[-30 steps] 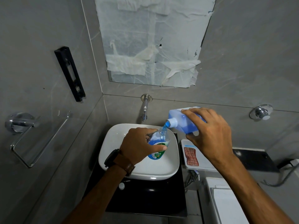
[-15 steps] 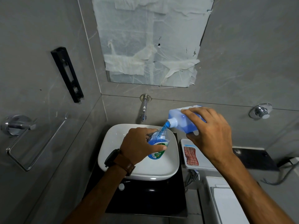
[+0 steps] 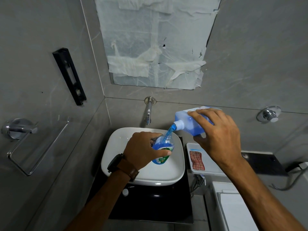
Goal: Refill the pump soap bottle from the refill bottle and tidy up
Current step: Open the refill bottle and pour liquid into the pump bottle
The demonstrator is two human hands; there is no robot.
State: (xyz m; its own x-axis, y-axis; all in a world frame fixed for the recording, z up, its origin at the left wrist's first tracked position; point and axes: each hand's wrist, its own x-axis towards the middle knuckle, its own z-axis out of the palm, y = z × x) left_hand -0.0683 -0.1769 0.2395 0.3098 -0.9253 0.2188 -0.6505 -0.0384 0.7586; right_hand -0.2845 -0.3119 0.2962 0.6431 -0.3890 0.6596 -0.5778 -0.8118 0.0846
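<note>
Over the sink (image 3: 176,170), our left hand (image 3: 143,150) grips the pump soap bottle (image 3: 162,147); our right hand (image 3: 218,135) grasps the tilted refill bottle (image 3: 188,124). We should tip gently, keeping the stream centred on the neck.

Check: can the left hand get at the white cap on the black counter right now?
Probably not yet: the left hand grips the soap bottle under the pour. The cap lies uncovered near its forearm, so the path looks free once it lets go.

Dim, flat indoor light here — the grey wall tiles (image 3: 250,47) look murky, the white basin (image 3: 175,174) catches the brightest sheen, the black counter (image 3: 150,205) gives faint glints, and wide-angle bending bows the edges — focus otherwise fairly crisp.
</note>
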